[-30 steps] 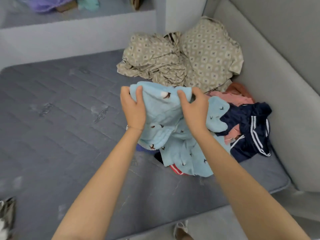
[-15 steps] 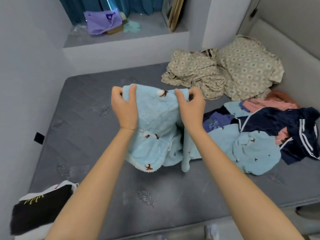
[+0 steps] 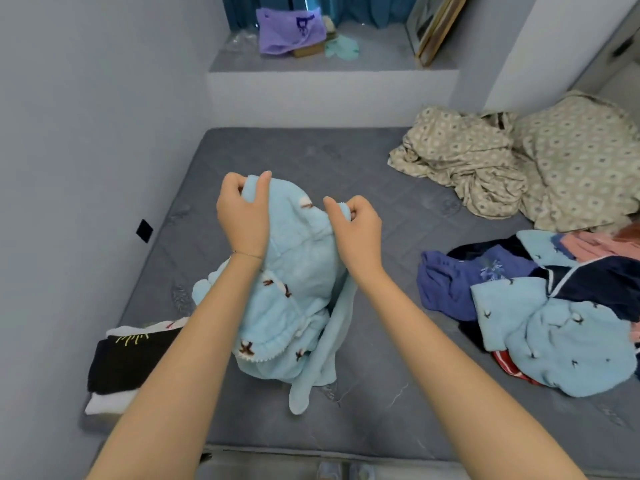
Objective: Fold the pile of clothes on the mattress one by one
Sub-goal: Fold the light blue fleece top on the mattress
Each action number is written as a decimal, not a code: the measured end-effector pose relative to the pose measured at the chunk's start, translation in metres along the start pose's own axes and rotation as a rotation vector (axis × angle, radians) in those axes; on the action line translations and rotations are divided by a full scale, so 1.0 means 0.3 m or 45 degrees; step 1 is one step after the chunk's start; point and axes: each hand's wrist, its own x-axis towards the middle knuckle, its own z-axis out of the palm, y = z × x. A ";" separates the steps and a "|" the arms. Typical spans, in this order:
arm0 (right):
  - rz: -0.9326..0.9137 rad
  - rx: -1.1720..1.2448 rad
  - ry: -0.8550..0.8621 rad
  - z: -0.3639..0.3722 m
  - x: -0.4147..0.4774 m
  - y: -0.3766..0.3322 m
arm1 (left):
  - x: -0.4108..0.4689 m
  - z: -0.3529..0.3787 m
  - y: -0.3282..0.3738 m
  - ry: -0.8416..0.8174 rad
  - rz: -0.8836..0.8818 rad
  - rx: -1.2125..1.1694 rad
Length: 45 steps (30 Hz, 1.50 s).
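**Light blue fleece garment, held up over the mattress**

Item: light blue fleece garment (image 3: 298,289) with small brown-and-white motifs. It is bunched and hangs from both hands over the middle of the grey mattress (image 3: 346,157). Its long axis runs from the held top edge down toward the near side. One narrow sleeve-like strip trails lowest and ends on the mattress near its near edge. The top edge spans left to right between the two grips.

Left hand (image 3: 242,216): raised, back of the hand toward the camera, grip clamped on the left top corner, thumb and fingers pinching the fabric.

Right hand (image 3: 356,226): slightly lower and to the right, fingers curled, grip clamped on the right top corner. Both forearms reach in from the near edge.

Also present: pile of clothes (image 3: 554,306), unfolded, on the right of the mattress; a folded black and white garment (image 3: 128,362) at near left; beige patterned bedding (image 3: 502,161) at far right.
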 end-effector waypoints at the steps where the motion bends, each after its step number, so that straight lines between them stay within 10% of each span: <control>1: 0.012 -0.014 0.003 0.013 0.003 0.021 | -0.001 0.006 -0.029 -0.020 0.000 0.023; 20: 0.437 -0.533 0.173 0.202 0.079 0.470 | 0.087 0.090 -0.598 -0.755 -0.281 0.253; 39: 0.484 -0.557 0.127 0.235 0.185 1.286 | -0.170 0.313 -1.289 -0.627 -0.577 0.181; 45: 0.076 -0.665 0.065 0.240 0.143 1.222 | -0.185 0.173 -1.330 -0.695 -0.753 0.141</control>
